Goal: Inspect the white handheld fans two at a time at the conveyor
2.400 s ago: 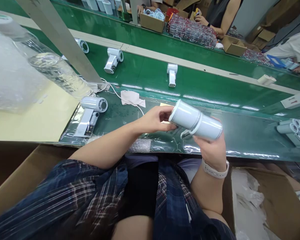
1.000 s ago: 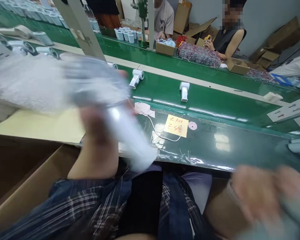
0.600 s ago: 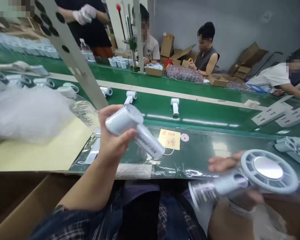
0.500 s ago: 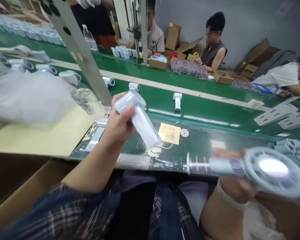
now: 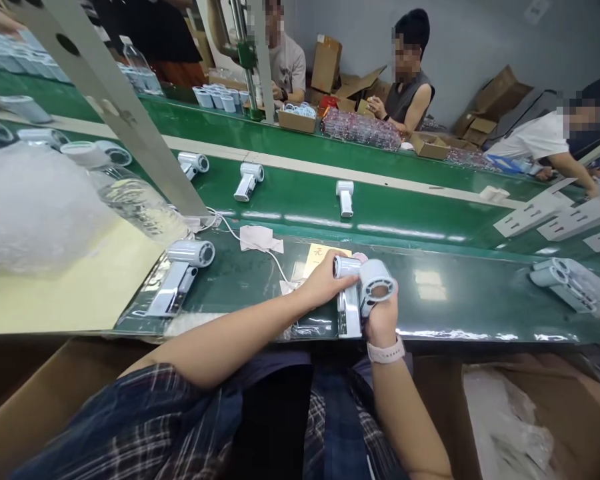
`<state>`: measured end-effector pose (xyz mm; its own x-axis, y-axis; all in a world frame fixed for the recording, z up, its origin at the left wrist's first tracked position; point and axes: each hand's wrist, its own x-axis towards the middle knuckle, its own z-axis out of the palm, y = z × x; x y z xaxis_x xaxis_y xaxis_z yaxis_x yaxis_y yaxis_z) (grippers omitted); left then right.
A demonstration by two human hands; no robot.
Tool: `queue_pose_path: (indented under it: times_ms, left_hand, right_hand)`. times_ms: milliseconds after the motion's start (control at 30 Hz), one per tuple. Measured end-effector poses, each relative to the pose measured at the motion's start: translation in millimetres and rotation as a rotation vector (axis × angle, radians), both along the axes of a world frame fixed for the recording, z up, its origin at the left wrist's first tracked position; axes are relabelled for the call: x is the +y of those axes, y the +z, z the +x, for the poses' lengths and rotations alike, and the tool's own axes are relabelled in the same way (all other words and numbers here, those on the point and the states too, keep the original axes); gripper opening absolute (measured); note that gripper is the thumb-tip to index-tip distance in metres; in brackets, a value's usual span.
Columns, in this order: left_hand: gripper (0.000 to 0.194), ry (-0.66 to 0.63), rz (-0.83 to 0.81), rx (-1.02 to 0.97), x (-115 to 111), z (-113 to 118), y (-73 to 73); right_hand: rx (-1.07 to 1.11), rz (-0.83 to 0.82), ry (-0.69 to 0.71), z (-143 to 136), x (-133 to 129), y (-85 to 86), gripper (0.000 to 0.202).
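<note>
My left hand (image 5: 325, 283) is closed round the head of a pale blue handheld fan (image 5: 349, 313), whose shiny handle points down toward the bench's near edge. Right beside it, my right hand (image 5: 384, 319) grips a second handheld fan (image 5: 377, 279), its ringed round opening turned up toward me. The two fans are side by side; whether they touch I cannot tell. Behind my left hand lies a yellow note (image 5: 313, 260) with writing, partly covered. Another fan (image 5: 177, 277) rests on the bench to the left, near a white cable (image 5: 275, 260).
Several fans, such as this one (image 5: 346, 199), lie on the green belt (image 5: 300, 200) ahead. A plastic bottle (image 5: 135, 200) and bagged white material (image 5: 35, 213) are at left. Bagged fans (image 5: 567, 287) lie at right. A metal post (image 5: 125, 127) rises at left. Co-workers sit across.
My left hand has moved right with its fan, and my right hand has come inward from the far right. The two fans are now together in front of me.
</note>
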<state>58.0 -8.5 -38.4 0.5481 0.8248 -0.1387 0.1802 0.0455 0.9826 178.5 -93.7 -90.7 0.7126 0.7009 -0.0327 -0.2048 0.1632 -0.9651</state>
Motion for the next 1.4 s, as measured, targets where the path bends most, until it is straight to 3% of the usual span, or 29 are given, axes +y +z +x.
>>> queue_pose_path:
  times_ms: [100, 167, 333, 433, 533, 633, 767, 833, 933, 1033, 1167, 1267, 1333, 1400]
  left_hand:
    - [0.063, -0.015, -0.008, 0.020, 5.8, -8.3, -9.3]
    - [0.069, -0.052, -0.046, -0.005, 8.1, -13.6, -17.2]
    - [0.071, -0.142, -0.072, -0.115, 8.8, -15.7, -28.5]
    - [0.061, -0.252, -0.160, -0.204, 6.9, -13.3, -26.9]
    - [0.065, -0.285, -0.196, -0.258, 2.0, -12.5, -24.0]
    - [0.075, -0.297, -0.194, -0.261, -3.9, -14.2, -22.2]
    - [0.072, -0.368, -0.183, -0.240, -9.3, -16.7, -21.4]
    - [0.068, -0.383, -0.172, -0.209, -10.7, -16.1, -22.0]
    - [0.063, -0.349, -0.087, -0.141, -12.0, -15.9, -21.7]
    - [0.052, -0.304, 0.033, -0.103, -12.7, -26.1, -11.8]
    - [0.043, -0.417, 0.244, -0.168, -6.3, -58.0, 21.9]
    - [0.044, -0.462, 0.432, -0.204, 13.0, -72.8, 39.5]
    - [0.042, -0.372, 0.488, -0.174, 30.8, -70.1, 34.8]
    - [0.036, -0.179, 0.509, -0.092, 45.6, -60.2, 18.2]
  right_hand:
    - [0.146, -0.032, -0.008, 1.7, 8.1, 3.6, 0.043]
    - [0.133, -0.062, 0.034, 5.7, 9.0, 5.1, 0.054]
    - [-0.250, -0.253, 0.297, 37.2, -3.7, 9.7, 0.092]
    - [-0.630, -0.421, 0.373, 65.4, -11.5, 21.7, 0.069]
    - [-1.027, -0.616, 0.321, 81.3, -18.1, 35.6, 0.047]
    - [-1.221, -0.713, 0.222, 75.1, -28.0, 42.3, 0.060]
    - [-1.299, -0.722, 0.268, 44.5, -41.9, 38.2, 0.101]
    - [-1.309, -0.731, 0.233, 31.4, -42.5, 34.2, 0.101]
    - [-1.339, -0.737, 0.158, 30.7, -34.0, 29.6, 0.086]
    - [-1.403, -0.820, 0.100, 63.5, -27.4, 29.4, 0.069]
    - [-1.396, -1.041, 0.029, 147.3, -43.7, 42.1, 0.053]
    - [-1.336, -1.121, -0.165, 202.4, -59.7, 58.8, 0.043]
    - [-1.354, -1.116, -0.238, 216.9, -59.5, 67.1, 0.052]
    - [-1.401, -1.091, -0.256, 209.5, -48.2, 68.3, 0.061]
